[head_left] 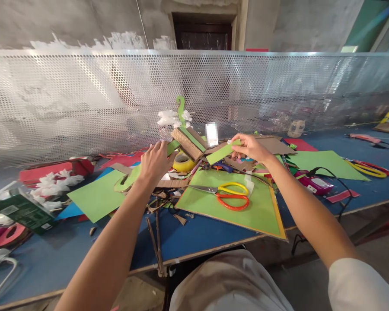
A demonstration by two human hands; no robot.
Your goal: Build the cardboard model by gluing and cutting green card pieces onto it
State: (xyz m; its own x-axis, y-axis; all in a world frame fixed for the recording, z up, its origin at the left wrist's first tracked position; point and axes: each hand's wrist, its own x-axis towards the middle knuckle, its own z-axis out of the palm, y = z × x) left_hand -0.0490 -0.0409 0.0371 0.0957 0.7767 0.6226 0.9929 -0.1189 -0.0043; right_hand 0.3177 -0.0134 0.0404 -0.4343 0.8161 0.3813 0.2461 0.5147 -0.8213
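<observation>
- Right hand (251, 149): thumb and fingertips pinching one end of a light green strip (222, 153), which slants down to the left, clear of the green board.
- Left hand (155, 162): back to the viewer, fingers curled beside a darker green piece (173, 147); fingertips hidden, so whether it grips cannot be told.
- Cardboard piece (188, 142), with a green band along it: tilted, between the two hands.
- Green hook shape (180, 108): upright behind the cardboard piece, white tufts (167, 117) beside it.
- Yellow tape roll (184, 163): just below the cardboard piece, near the left hand, amid loose scraps.
- Scissors (232, 202), yellow and orange handles: lying across the green board (214, 216), between the forearms, occupying the nearest work surface.
- To the left on the blue table (201, 242): green sheet (97, 194), white crumpled bits (58, 183), dark green box (22, 211).
- To the right: magenta device (317, 185) with black cable, second green sheet (327, 163), red-and-yellow-handled tool (366, 168).
- Perforated metal panel (132, 86): barrier along the far side.
</observation>
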